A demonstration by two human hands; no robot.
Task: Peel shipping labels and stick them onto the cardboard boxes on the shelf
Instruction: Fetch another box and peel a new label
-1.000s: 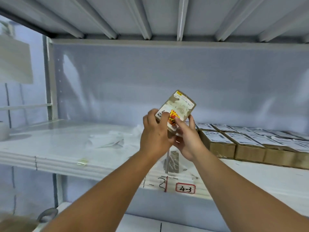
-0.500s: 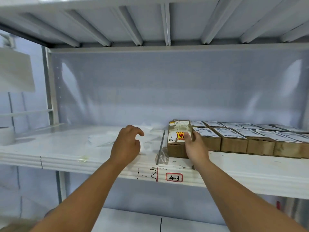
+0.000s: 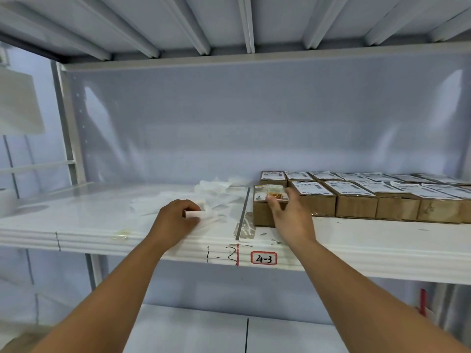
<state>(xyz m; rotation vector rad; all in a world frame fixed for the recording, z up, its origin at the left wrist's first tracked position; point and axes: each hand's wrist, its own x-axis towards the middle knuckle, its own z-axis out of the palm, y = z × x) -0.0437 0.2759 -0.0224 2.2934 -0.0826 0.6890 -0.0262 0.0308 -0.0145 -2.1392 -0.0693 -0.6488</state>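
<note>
While the left hand (image 3: 178,218) lies on the white shelf (image 3: 96,225) with its fingers curled, it pinches a small white slip (image 3: 195,214) between thumb and fingertips; whether the slip is a label or its backing cannot be told. Just behind that hand sits a loose heap of crumpled white paper (image 3: 216,191), reaching back toward the rear wall; to its right a dark seam (image 3: 244,212) crosses the shelf, with a patch of clear tape (image 3: 246,226) at its front end. The right hand (image 3: 289,216) rests against the nearest cardboard box (image 3: 262,215), which stands just right of the seam; its fingers are fairly straight and laid over the top front edge, thumb touching the printed patch with orange marks on the lid, nothing clasped. Beside and behind this box, touching it, run two rows of labelled boxes (image 3: 356,202), each bearing a white printed label on top, extending to the right edge of view. On the shelf's front lip are handwritten figures (image 3: 221,254) and a red-bordered tag reading 4-3 (image 3: 263,258).
</note>
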